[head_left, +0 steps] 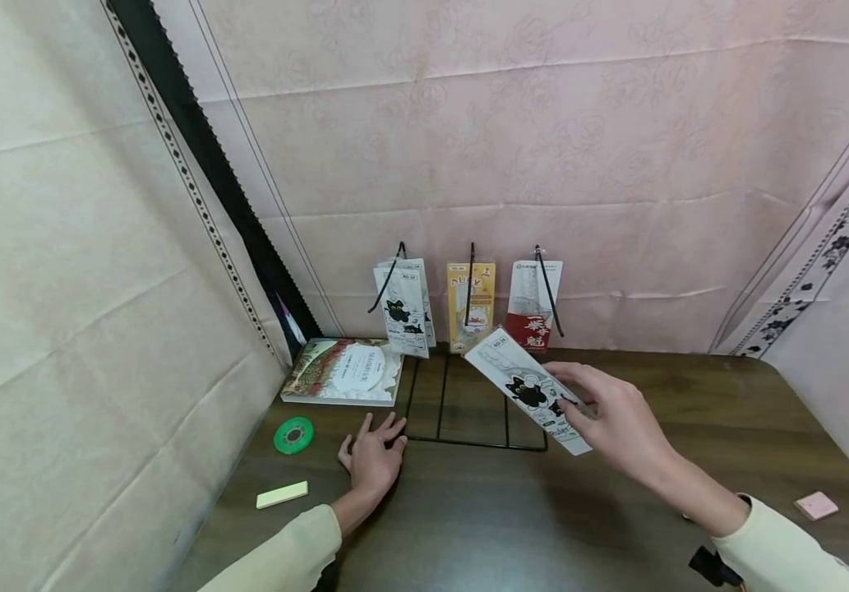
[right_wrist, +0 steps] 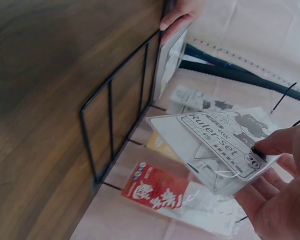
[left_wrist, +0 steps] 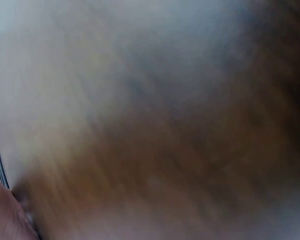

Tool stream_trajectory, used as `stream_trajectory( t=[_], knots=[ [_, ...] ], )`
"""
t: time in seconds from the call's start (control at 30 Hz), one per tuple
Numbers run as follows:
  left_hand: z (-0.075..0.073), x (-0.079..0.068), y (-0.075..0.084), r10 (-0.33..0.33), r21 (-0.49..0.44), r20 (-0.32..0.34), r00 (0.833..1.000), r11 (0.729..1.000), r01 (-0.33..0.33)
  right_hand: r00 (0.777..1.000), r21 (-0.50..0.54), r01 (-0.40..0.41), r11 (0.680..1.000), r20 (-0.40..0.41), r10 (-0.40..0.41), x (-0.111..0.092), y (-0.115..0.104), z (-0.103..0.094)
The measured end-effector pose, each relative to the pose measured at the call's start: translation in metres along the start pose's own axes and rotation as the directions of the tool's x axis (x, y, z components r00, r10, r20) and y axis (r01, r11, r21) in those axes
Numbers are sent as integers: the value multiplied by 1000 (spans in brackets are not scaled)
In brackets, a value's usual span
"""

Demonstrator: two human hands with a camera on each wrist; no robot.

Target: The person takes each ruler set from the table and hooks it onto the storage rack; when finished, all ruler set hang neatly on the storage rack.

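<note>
My right hand (head_left: 620, 415) pinches a flat white ruler set pack (head_left: 516, 386) between thumb and fingers, tilted above the black wire rack (head_left: 439, 440). Black cat drawings and the words "Ruler-set" show on the pack (right_wrist: 225, 137) in the right wrist view. My left hand (head_left: 376, 460) rests with spread fingers at the rack's front left corner. From the rack's hooks hang similar white cat packs (head_left: 403, 308), a yellow pack (head_left: 461, 300) and a red and white pack (head_left: 531, 316). The left wrist view is mostly blurred tabletop.
A picture-covered book (head_left: 343, 374) lies behind my left hand. Left of that hand are a green tape roll (head_left: 293, 436) and a pale yellow strip (head_left: 282, 494). A pink square block (head_left: 816, 506) lies at the far right. Pale curtains (head_left: 542, 148) stand behind the table.
</note>
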State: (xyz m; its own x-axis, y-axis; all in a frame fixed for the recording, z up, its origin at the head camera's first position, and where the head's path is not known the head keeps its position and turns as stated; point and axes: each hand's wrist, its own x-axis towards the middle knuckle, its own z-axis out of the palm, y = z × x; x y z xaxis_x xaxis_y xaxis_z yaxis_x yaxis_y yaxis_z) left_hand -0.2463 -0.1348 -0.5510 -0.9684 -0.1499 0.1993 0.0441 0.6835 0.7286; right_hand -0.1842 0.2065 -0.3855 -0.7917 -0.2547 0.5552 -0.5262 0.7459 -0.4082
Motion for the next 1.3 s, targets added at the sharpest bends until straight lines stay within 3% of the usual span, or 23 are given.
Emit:
stream_trajectory(
  t=[0.5, 1.3],
  knots=[
    [-3, -3, 0, 9, 6, 6, 1000, 1000, -9, 998, 73, 58, 996, -18, -57, 0, -33, 2],
    [-2, -1, 3, 7, 11, -12, 1000, 1000, -7, 994, 27, 16, 999, -105, -14, 6, -19, 0]
  ],
)
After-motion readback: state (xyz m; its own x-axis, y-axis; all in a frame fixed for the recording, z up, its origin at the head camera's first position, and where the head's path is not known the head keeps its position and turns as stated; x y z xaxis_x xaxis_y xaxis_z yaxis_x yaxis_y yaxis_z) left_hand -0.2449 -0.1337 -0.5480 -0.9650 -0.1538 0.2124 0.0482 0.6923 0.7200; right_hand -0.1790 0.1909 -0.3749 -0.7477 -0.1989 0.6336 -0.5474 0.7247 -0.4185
